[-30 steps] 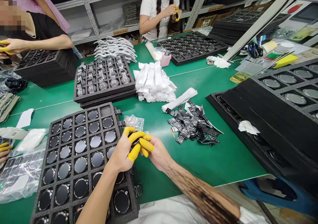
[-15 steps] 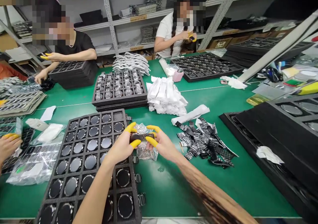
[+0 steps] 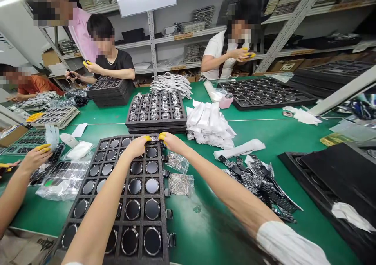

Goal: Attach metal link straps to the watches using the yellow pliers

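Note:
My left hand [image 3: 137,146] and my right hand [image 3: 174,143], both with yellow finger covers, meet at the far right corner of a black foam tray [image 3: 163,222]. Between their fingertips is a watch [image 3: 154,139] with a metal link band, at the corner compartment; my fingers partly hide it. Both hands are closed on it, the left from its left side and the right from its band side. Round dark watch faces [image 3: 152,209] fill the tray's visible compartments, and link bands [image 3: 169,214] stick out over its right edge.
Right of the tray lie bags of small metal pins [image 3: 180,184] and a heap of black link bands [image 3: 261,182]. White wrapped packets [image 3: 210,126] and stacked watch trays [image 3: 155,118] stand behind. A co-worker's hand [image 3: 37,157] is at left; other people sit across the table.
Both hands have moved forward and left with the watch, from beside the tray's right edge to its far right corner compartment. The view has shifted as well.

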{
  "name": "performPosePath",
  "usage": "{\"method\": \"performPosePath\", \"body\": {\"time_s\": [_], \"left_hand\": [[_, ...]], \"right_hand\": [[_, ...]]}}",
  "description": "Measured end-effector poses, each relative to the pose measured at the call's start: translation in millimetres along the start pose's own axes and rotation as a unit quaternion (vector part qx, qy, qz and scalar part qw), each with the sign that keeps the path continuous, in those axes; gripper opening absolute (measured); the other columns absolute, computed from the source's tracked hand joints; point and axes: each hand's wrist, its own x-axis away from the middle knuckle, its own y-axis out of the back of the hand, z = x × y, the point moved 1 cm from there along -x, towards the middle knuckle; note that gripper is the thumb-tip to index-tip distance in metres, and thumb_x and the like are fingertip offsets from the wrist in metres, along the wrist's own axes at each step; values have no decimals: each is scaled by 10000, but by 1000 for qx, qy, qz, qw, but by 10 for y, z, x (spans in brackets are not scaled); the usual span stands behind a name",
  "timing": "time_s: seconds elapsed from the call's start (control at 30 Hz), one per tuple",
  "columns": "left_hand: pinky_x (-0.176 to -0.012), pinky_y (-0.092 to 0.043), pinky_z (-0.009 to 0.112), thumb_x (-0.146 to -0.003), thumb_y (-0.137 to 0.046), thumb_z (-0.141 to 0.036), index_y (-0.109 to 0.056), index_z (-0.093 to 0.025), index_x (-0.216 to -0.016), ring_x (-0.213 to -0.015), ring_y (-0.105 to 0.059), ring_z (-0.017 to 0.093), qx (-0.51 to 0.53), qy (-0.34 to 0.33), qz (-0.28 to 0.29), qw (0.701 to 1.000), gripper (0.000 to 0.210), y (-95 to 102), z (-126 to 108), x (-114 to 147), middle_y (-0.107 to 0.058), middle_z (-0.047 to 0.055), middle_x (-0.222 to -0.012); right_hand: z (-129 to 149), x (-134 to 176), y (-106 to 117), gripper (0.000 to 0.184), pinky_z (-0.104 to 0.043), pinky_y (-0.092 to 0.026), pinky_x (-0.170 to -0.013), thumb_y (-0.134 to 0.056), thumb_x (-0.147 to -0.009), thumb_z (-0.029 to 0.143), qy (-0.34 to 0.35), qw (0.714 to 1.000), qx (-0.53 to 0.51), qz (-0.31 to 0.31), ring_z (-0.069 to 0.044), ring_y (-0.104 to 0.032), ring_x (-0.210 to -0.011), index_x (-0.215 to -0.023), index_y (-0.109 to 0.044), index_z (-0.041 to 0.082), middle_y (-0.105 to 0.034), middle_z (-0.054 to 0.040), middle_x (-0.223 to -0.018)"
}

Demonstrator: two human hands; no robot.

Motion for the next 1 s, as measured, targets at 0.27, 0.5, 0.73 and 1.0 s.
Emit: {"method": "performPosePath", "body": {"time_s": [0.27,0.5,0.73,1.0], "left_hand": [[-1294,-351,509,-905,-487,-82,-576,-76,-1481,-1539,-448,332,-32,-37,-6,999,583,-35,8,53,-487,199,-1648],[-1228,-454,547,-1056,-511,-375,-560,-181,-1492,-1448,-556,323,72,-111,-48,990,480,-21,-615,526,-606,155,-1548],[-1231,-471,519,-1043,-577,-351,-648,-241,-1425,-1436,-582,281,227,-159,-14,961,404,-554,-1471,974,-657,116,-1499],[-1204,-482,515,-1036,-583,-363,-663,-228,-1376,-1361,-631,276,378,-80,30,922,374,-545,-1441,952,-684,114,-1453]], "right_hand": [[28,865,329,300,-424,-486,-1060,-643,-1025,238,-99,991,90,10,-284,-608,-1265,-1319,-663,181,-671,-146,-1392],[-247,2330,1014,138,-405,-486,-885,-703,-973,263,-350,915,195,-46,-330,-642,-1026,-1036,-702,141,-707,-182,-1063],[-463,2440,789,125,-382,-452,-839,-734,-897,258,-423,887,176,-55,-342,-604,-1059,-920,-628,196,-715,-158,-1025],[-30,2566,1289,351,-316,-457,-673,-783,-860,461,-421,889,-51,-174,-190,-570,-726,-833,-513,238,-607,0,-797]]}}
